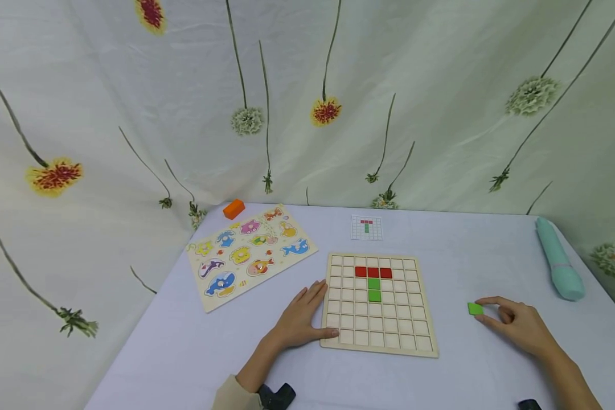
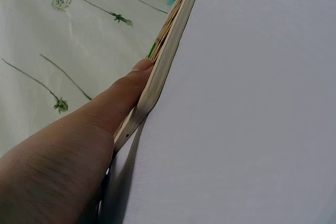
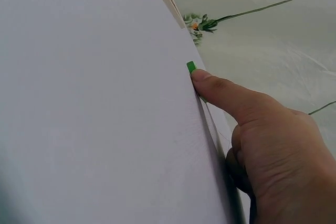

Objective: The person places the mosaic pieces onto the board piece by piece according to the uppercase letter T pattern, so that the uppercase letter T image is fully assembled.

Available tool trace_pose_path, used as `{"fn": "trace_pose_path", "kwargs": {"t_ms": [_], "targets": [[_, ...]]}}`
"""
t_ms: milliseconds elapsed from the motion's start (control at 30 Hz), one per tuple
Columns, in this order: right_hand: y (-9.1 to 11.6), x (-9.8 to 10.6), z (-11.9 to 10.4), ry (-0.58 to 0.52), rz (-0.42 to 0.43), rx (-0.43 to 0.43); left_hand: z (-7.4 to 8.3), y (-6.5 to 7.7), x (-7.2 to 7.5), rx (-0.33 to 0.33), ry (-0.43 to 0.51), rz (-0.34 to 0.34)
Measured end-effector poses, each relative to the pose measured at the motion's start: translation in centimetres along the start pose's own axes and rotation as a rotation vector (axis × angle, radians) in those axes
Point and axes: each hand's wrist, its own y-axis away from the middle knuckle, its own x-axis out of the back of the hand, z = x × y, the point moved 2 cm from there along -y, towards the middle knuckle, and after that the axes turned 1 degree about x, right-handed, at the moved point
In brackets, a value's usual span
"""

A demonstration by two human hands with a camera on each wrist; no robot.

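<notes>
A wooden grid board lies on the table with three red tiles in a row and two green tiles running down from the middle one. My left hand rests at the board's left edge, fingers extended along it, thumb over the near left corner. In the left wrist view the thumb presses on the board's rim. To the right of the board, my right hand pinches a green square tile between thumb and forefinger. The right wrist view shows this tile edge-on, close over the white cloth.
A small card behind the board shows a red-and-green T on a grid. Back left lie a sea-animal peg puzzle and an orange block. A teal rolled bundle lies far right. A flowered curtain hangs behind the table.
</notes>
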Motion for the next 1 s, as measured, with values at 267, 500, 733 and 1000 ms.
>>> {"fn": "trace_pose_path", "kwargs": {"t_ms": [267, 500, 733, 1000], "targets": [[-0.5, 0.3, -1.1, -0.017, 0.039, 0.017, 0.2, 0.0, 0.2, 0.002, 0.008, -0.001], [-2.1, -0.7, -4.3, -0.108, 0.084, 0.097, 0.2, -0.1, 0.0, 0.015, -0.011, -0.012], [-4.0, -4.0, -7.9, -0.089, 0.077, 0.266, 0.1, 0.0, 0.0, 0.005, 0.000, -0.003], [-5.1, -8.0, -11.5, -0.110, 0.009, 0.367, 0.1, 0.0, 0.0, 0.003, -0.002, 0.003]]}}
